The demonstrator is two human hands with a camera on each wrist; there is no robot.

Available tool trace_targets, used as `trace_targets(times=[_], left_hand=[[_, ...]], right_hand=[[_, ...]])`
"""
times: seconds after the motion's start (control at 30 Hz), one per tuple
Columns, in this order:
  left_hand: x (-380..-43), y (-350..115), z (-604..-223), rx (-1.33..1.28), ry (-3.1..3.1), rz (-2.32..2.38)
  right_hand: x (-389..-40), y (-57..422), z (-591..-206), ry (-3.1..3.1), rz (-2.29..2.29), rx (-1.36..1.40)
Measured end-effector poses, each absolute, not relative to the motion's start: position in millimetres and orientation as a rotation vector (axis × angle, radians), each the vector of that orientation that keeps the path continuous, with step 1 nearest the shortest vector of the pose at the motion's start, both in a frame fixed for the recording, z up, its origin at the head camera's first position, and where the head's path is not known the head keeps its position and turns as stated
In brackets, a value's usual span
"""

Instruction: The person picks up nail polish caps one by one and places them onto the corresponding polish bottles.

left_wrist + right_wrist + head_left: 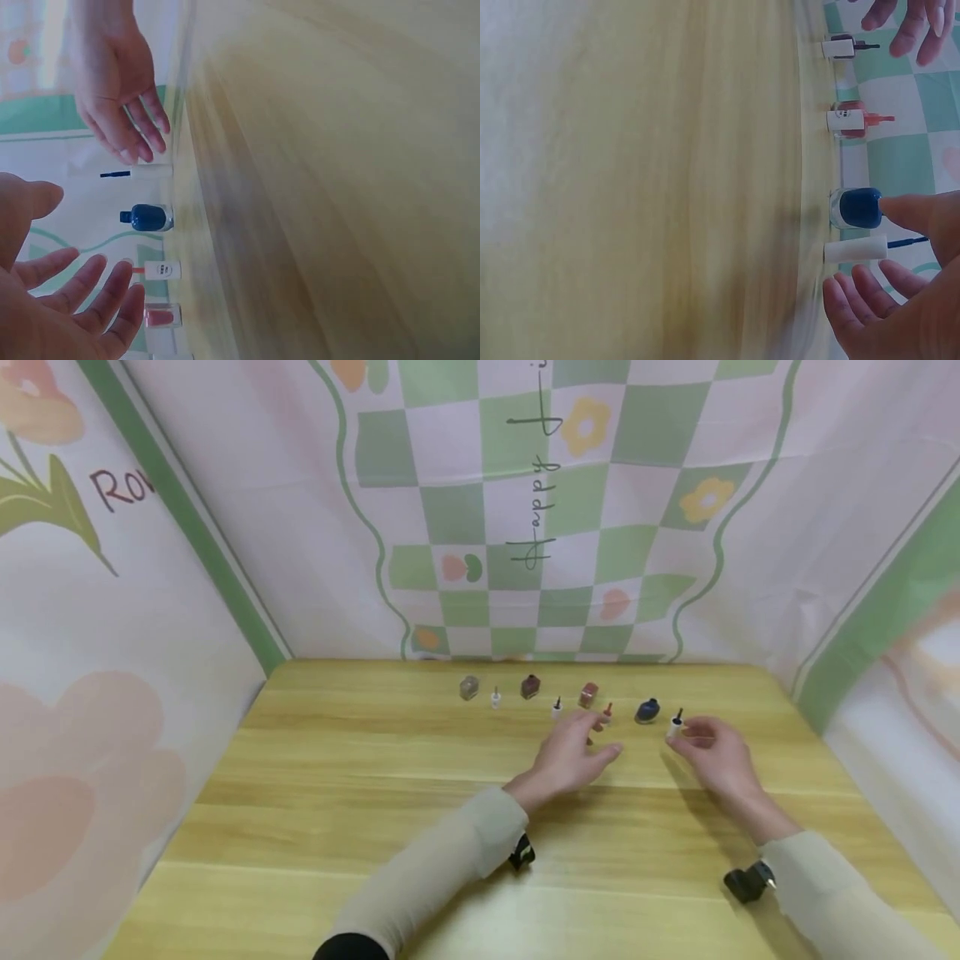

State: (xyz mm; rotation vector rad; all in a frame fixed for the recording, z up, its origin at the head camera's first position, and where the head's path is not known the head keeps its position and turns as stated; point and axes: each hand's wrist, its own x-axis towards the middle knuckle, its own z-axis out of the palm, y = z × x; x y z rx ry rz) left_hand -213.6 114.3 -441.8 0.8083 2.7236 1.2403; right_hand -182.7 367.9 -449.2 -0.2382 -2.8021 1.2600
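My right hand [720,756] is beside a white nail polish cap [855,249], which stands on its top with a dark blue brush upward. In the right wrist view, thumb and fingers lie apart on either side of this cap. The uncapped blue nail polish bottle [647,711] stands to its left. My left hand [566,756], fingers spread and holding nothing, hovers near the white cap with a red brush [163,270]. Behind that cap stands a red nail polish bottle [588,694]. The left hand partly covers the red-brush cap in the head view.
Farther left stand a dark brownish bottle [530,686] with its upturned cap [557,710], and a clear greyish bottle [469,687] with another upturned cap [496,699]. All are near the back edge of the wooden table [337,777]. A patterned curtain [517,510] hangs behind.
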Motion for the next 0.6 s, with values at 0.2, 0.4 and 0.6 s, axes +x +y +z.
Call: trace_targets(times=[0.2, 0.4, 0.6], left_hand=[[-212.8, 120.6, -442.6, 0.782, 2.722, 1.235], [-212.2, 130.1, -443.0, 0.784, 2.706, 1.244], [-210.1, 142.1, -443.8, 0.780, 2.708, 1.212]], right_hand=[[-187.3, 367.9, -450.9, -2.781, 1.282, -0.279], [-191.1, 369.0, -452.4, -2.764, 1.292, -0.296], [-194.3, 370.5, -454.2, -2.763, 1.309, -0.310]])
